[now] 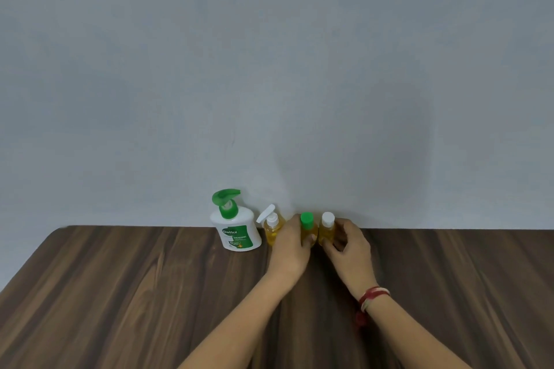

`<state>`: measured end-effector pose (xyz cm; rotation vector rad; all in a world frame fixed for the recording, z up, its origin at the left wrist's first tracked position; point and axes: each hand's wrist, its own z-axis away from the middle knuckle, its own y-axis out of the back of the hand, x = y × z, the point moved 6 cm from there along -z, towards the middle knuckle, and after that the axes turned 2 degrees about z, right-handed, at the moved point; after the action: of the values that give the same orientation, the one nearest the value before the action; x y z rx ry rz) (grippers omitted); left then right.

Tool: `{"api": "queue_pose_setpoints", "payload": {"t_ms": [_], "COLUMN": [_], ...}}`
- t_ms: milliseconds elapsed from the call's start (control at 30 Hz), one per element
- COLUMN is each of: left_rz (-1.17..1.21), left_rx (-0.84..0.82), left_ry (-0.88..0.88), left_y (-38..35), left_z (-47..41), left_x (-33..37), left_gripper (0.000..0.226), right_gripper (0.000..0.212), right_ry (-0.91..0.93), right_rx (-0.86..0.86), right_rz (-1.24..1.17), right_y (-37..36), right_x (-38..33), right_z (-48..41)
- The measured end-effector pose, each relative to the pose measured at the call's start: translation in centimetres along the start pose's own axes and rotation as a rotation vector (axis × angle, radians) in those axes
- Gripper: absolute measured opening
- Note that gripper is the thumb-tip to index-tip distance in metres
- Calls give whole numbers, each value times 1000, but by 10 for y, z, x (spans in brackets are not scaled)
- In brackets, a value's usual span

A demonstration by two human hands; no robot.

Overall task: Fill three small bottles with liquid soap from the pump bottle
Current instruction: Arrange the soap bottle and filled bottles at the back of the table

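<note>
From my end this reads as a room in a home, tho I can't be certain. Evidence: plain blue-grey painted wall (pixel 269 69), w/ a dark wood-grain laminate worktop (pixel 120 293) set right against it, like a household table. Items on it are domestic: a Dettol handwash pump bottle (pixel 236 228), plus a flip-cap bottle (pixel 272 229), green-cap bottle (pixel 308 226) & white-cap bottle (pixel 327 226), all w/ yellow liquid, travel-size type. Left hand (pixel 292 246) & right hand (pixel 349 244) are bare, w/ red-white bangles (pixel 373 296) on the right wrist: everyday wear.

Grey wall (pixel 269 69) behind wooden table (pixel 120 293)
</note>
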<state>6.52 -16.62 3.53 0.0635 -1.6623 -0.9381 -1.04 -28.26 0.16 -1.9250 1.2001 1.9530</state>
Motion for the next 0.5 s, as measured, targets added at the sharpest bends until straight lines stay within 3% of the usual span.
{"api": "queue_pose_setpoints", "payload": {"t_ms": [233,500], "left_rz": [-12,43], "left_rx": [-28,98], "left_ry": [35,52], "left_y": [-2,0], "left_z": [-3,25], "left_x": [2,19], "left_gripper": [36,73], "right_gripper": [38,48], "right_ry": [-26,-103], "right_rx": [0,25], "right_rz": [-30,-103], "right_y": [-2,9], "right_x": [-2,-7], "right_z": [-5,2]}}
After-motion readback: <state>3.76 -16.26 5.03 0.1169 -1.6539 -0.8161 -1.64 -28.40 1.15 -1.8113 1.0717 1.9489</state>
